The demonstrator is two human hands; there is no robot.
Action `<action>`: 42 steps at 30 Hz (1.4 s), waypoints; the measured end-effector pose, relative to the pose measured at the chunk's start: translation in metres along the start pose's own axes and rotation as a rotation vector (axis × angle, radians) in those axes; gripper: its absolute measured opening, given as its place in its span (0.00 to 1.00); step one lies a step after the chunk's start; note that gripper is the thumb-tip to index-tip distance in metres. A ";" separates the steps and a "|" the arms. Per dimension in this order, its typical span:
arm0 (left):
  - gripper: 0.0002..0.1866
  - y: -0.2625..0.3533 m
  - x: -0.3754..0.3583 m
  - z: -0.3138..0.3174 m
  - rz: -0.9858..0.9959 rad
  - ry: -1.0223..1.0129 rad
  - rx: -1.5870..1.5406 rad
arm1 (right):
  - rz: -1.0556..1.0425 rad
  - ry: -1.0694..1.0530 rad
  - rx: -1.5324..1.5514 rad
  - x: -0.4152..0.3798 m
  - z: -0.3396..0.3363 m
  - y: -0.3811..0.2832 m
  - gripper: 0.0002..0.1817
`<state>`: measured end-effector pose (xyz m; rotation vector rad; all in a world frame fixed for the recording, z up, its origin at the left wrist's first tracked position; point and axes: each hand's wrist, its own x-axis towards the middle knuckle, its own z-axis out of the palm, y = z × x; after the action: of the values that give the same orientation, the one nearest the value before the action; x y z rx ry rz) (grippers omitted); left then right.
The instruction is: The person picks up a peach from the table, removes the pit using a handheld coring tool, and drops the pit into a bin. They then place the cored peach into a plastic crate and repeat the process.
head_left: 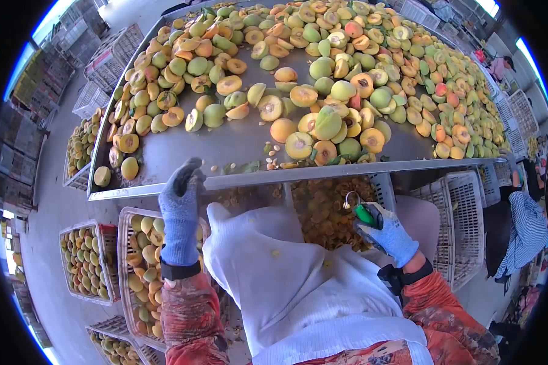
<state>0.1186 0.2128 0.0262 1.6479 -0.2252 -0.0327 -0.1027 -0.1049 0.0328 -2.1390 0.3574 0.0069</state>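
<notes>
Head view, knit-gloved left hand [180, 210] on steel table rim [347, 170], right hand [388, 234] gripping green-handled pitter [362, 211]

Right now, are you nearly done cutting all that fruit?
Not nearly. Many orange cut halves already lie open on the grey metal table, and loose pits sit near its edge. My right hand holds a green-handled pitting tool; my left hand rests on the table's rim. Plenty of whole green fruits remain, and white crates still hold more.
</notes>
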 end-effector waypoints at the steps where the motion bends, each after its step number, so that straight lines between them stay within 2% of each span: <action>1: 0.15 0.015 0.014 0.042 -0.151 -0.093 0.058 | 0.120 -0.023 0.052 -0.003 -0.002 0.004 0.22; 3: 0.14 0.003 0.044 0.118 -0.027 -0.186 0.265 | 0.108 0.048 0.030 -0.011 -0.005 0.009 0.23; 4: 0.24 0.027 0.051 0.151 -0.062 -0.260 0.534 | 0.129 0.050 -0.050 -0.014 -0.010 0.007 0.24; 7: 0.28 0.027 0.055 0.225 0.192 -0.349 0.852 | 0.032 0.174 -0.117 -0.024 -0.013 0.020 0.25; 9: 0.27 0.019 0.055 0.253 0.109 -0.265 0.905 | 0.021 0.197 -0.058 -0.027 -0.017 0.027 0.24; 11: 0.26 0.022 0.049 0.255 0.197 -0.298 0.969 | -0.031 0.197 0.019 -0.028 -0.022 0.032 0.23; 12: 0.26 0.013 0.043 0.250 0.365 -0.276 0.847 | -0.018 0.209 0.030 -0.028 -0.023 0.032 0.23; 13: 0.27 0.007 0.040 0.241 0.428 -0.345 0.642 | 0.032 0.212 0.284 -0.024 -0.026 0.029 0.21; 14: 0.29 0.018 0.026 0.236 0.540 -0.341 0.629 | 0.079 0.212 0.538 -0.019 -0.029 0.024 0.20; 15: 0.31 0.035 0.010 0.230 0.648 -0.339 0.614 | 0.089 0.218 0.547 -0.014 -0.032 0.016 0.20; 17: 0.33 0.052 -0.020 0.221 0.703 -0.413 0.663 | 0.359 0.183 1.239 -0.004 -0.038 -0.004 0.18; 18: 0.35 0.059 -0.034 0.216 0.779 -0.441 0.727 | 0.371 0.183 1.243 0.000 -0.037 -0.011 0.18; 19: 0.33 0.061 -0.050 0.215 0.748 -0.495 0.695 | 0.350 0.144 1.294 0.005 -0.036 -0.019 0.19; 21: 0.34 0.056 -0.073 0.211 0.702 -0.557 0.428 | 0.335 0.095 1.345 0.004 -0.026 -0.029 0.20; 22: 0.34 0.060 -0.084 0.205 0.564 -0.602 0.157 | 0.283 0.103 1.363 0.003 -0.021 -0.034 0.20; 23: 0.37 0.056 -0.090 0.204 0.352 -0.565 -0.217 | 0.227 0.108 1.380 0.003 -0.016 -0.038 0.20; 25: 0.40 0.082 -0.108 0.202 -0.094 -0.387 -0.676 | 0.274 0.097 1.364 -0.003 -0.008 -0.046 0.20; 27: 0.38 0.068 -0.122 0.202 -0.266 -0.342 -0.654 | 0.358 0.095 1.326 -0.010 0.001 -0.056 0.20; 28: 0.36 0.064 -0.125 0.200 -0.281 -0.306 -0.690 | 0.223 0.189 1.492 -0.004 0.025 -0.047 0.18; 29: 0.34 0.065 -0.126 0.197 -0.294 -0.269 -0.724 | 0.218 0.172 1.488 -0.006 0.021 -0.048 0.18; 31: 0.32 0.055 -0.112 0.182 -0.382 -0.275 -0.954 | 0.326 -0.144 1.105 -0.013 0.007 -0.045 0.17; 32: 0.30 0.051 -0.105 0.178 -0.405 -0.270 -0.934 | 0.181 -0.024 0.862 -0.017 0.008 -0.045 0.16; 33: 0.30 0.051 -0.101 0.169 -0.393 -0.257 -0.939 | 0.173 -0.037 0.854 -0.017 0.009 -0.040 0.16; 35: 0.26 0.054 -0.099 0.154 -0.536 -0.353 -0.921 | -0.412 0.321 -0.137 -0.020 0.012 -0.032 0.16; 37: 0.26 0.044 -0.104 0.152 -0.544 -0.278 -0.855 | -0.403 0.293 -0.199 -0.027 0.006 -0.039 0.16; 39: 0.27 0.051 -0.107 0.144 -0.550 -0.413 -0.690 | -0.381 0.077 -0.330 -0.027 -0.001 -0.046 0.19; 41: 0.25 0.063 -0.114 0.148 -0.527 -0.410 -0.647 | -0.380 0.044 -0.353 -0.025 -0.002 -0.051 0.19; 42: 0.23 0.068 -0.119 0.150 -0.364 -0.356 -0.519 | -0.418 0.041 -0.383 -0.025 -0.003 -0.051 0.19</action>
<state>-0.0301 0.0803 0.0656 1.1354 -0.1649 -0.6154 -0.1137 -0.0748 0.0793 -2.5594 -0.0829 -0.2243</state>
